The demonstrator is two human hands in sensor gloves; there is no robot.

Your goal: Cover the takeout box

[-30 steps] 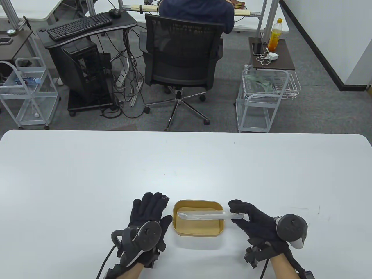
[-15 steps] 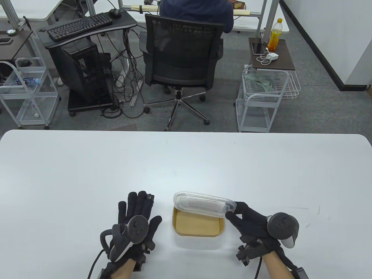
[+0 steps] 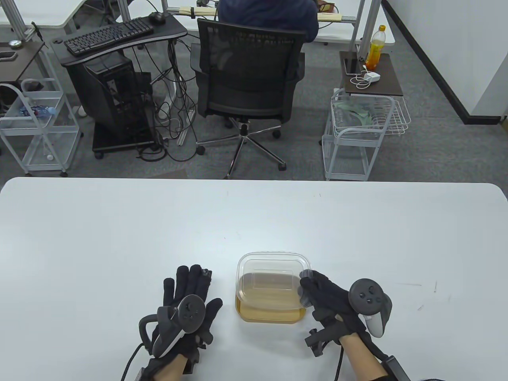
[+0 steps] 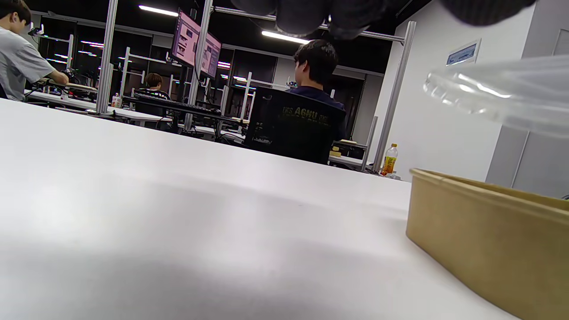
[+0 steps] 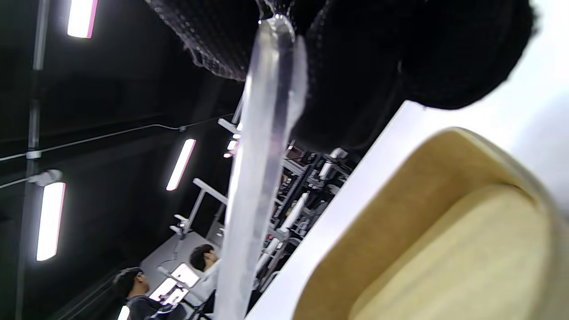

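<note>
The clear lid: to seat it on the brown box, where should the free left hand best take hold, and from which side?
Probably the left rim of the clear lid, reached from the left. The right hand pinches its right edge, and the lid hangs tilted above the brown box, so its left end is free. The left hand rests just beside it.

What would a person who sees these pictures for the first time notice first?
First, the clear plastic lid, held by the right hand at its right edge, above the brown takeout box near the front of the white table; it is not seated yet. The left hand rests flat on the table, left of the box.
</note>
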